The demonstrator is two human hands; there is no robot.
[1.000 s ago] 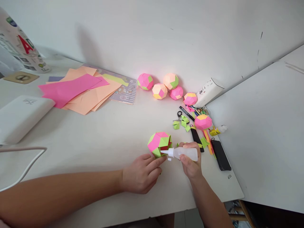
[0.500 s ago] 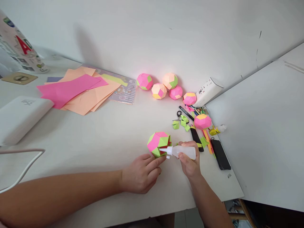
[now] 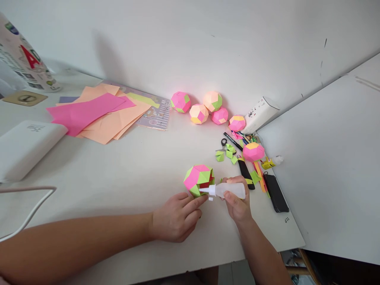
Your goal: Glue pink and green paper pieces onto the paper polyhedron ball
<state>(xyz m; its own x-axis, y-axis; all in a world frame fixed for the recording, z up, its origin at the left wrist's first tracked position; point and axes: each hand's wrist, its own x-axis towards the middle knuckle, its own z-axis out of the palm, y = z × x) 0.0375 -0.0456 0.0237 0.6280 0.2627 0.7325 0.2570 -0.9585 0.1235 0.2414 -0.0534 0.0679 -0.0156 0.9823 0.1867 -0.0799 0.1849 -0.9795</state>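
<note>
Paper ball (image 3: 194, 176), pink and green, standing on the white table (image 3: 133, 174), with a gap in its right side that shows a red interior. Your left hand (image 3: 178, 217) rests on your side of the ball, fingers partly bent and the index fingertip at its lower edge; whether those fingers grip it cannot be told. Your right hand (image 3: 239, 208), to the right of the ball, is wrapped around a translucent squeeze bottle (image 3: 233, 190), whose tapered white nozzle (image 3: 204, 190) points leftward at the gap. Beyond the ball and to its right lie green paper pieces (image 3: 230, 152), black-handled scissors (image 3: 223, 141) and a black marker (image 3: 233, 141); farther right of it, a black-and-yellow cutter (image 3: 245, 170) and a dark phone (image 3: 276, 192). Well beyond the ball, five other paper balls (image 3: 198, 114) sit near the wall (image 3: 166, 47). Beyond it to the left, pink and peach sheets (image 3: 86, 113) overlap.
</note>
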